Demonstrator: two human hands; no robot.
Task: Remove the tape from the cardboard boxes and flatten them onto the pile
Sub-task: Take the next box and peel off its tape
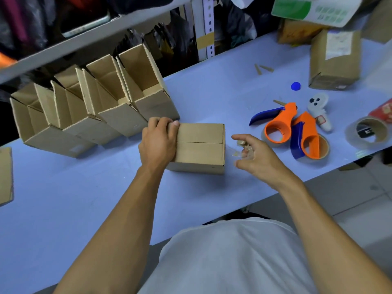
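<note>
Centrally on the worktop [63, 209], the closed box [200, 148] sits under the left hand [158, 143], whose grip curls over its 9 o'clock edge. At 3 o'clock, the right hand [257, 158] pinches crumpled clear tape [241, 148].

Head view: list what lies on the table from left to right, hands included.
Flat cardboard piece → row of open boxes → left hand → closed box it holds → right hand pinching crumpled clear tape → orange tape dispensers → loose tape roll.
</note>
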